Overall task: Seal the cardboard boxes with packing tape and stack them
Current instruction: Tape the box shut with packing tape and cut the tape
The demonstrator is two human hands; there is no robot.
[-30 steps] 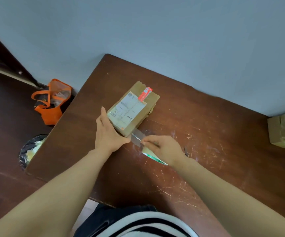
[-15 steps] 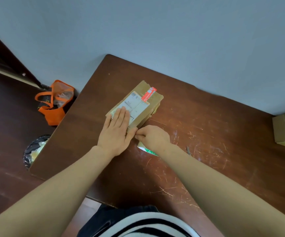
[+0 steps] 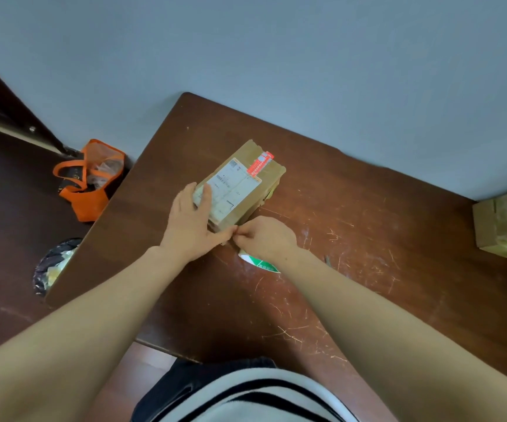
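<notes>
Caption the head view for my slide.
Left hand presses the box to the table; right hand holds tape at its near corner.

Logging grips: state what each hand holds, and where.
Left hand presses the brown cardboard box at its near end, fingers flat on top. Right hand grips the white-and-green tape roll, mostly hidden beneath it.

Labelled cardboard box (image 3: 241,185) flat on table (image 3: 367,239); second box (image 3: 498,220) far right.

Soft, flat indoor light, rather dim; hardly any shadows on the table (image 3: 367,254); edges bend, detail slightly blurred.
</notes>
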